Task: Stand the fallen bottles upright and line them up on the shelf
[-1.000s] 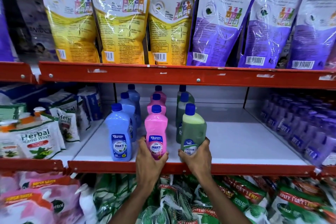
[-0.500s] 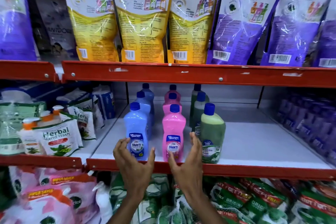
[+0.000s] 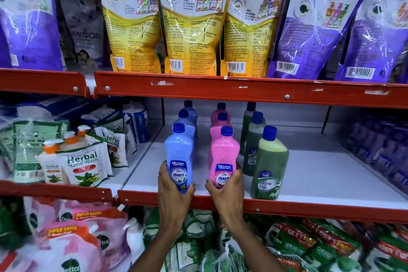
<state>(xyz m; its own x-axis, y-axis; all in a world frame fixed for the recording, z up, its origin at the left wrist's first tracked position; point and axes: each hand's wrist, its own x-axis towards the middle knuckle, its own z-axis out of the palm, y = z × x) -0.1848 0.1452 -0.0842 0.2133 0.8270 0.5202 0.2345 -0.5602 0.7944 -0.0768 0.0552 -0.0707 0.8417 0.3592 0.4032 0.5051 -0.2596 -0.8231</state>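
From the head camera, a shop shelf (image 3: 331, 174) with a white deck and red front lip fills the middle of the view. Nine floor cleaner bottles stand upright on it in three columns running front to back: blue on the left, pink in the middle, green on the right, all with dark blue caps. The person's left hand (image 3: 174, 190) wraps its fingers around the base of the front blue Shakti bottle (image 3: 178, 157), thumb on the bottle's left side, at the front edge of the shelf. The right hand (image 3: 227, 190) grips the base of the front pink Shakti bottle (image 3: 224, 157) in the same way, just beside the blue one. The front green Bactin floor cleaner bottle (image 3: 270, 165) stands untouched near the right hand, close to the lip. Yellow and purple Santoor refill pouches (image 3: 192, 17) line the shelf above. Herbal hand wash pouches (image 3: 82, 165) sit in the bay to the left.
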